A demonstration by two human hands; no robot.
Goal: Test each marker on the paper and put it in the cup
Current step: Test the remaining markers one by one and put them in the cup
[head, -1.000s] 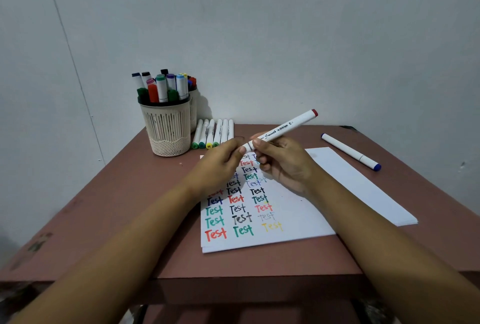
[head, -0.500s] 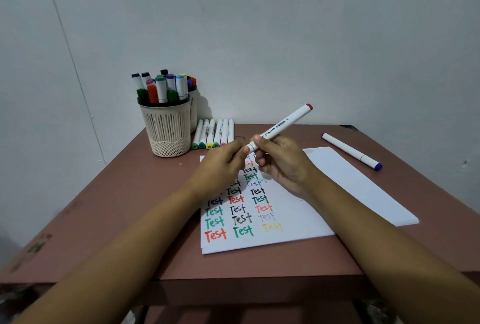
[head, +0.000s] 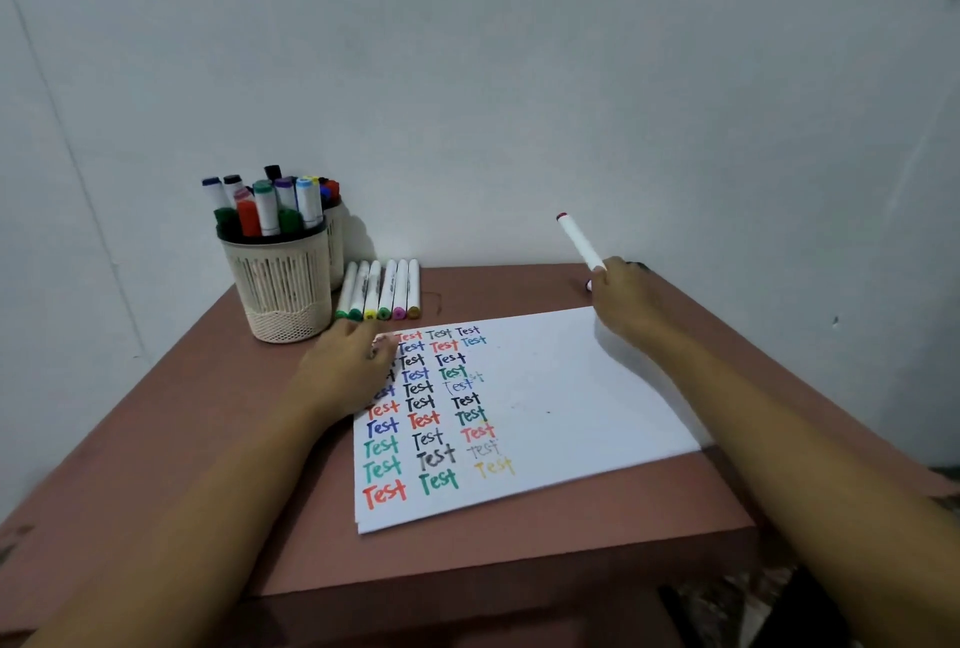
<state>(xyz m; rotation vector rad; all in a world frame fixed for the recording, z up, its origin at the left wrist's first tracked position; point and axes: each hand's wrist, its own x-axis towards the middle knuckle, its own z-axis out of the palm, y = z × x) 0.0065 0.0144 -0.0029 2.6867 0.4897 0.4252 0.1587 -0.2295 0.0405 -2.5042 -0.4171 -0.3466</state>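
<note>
R hand (head: 631, 307) swung right w/ marker (head: 577, 237); paper (head: 571, 387) reads "Test"

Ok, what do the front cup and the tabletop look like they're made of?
The cup looks like cream plastic, matte: its wall has moulded vertical slots and a fine mesh band at the base. The tabletop is reddish-brown and smooth with no visible grain, so probably painted or laminated board; I can't tell which.
</note>
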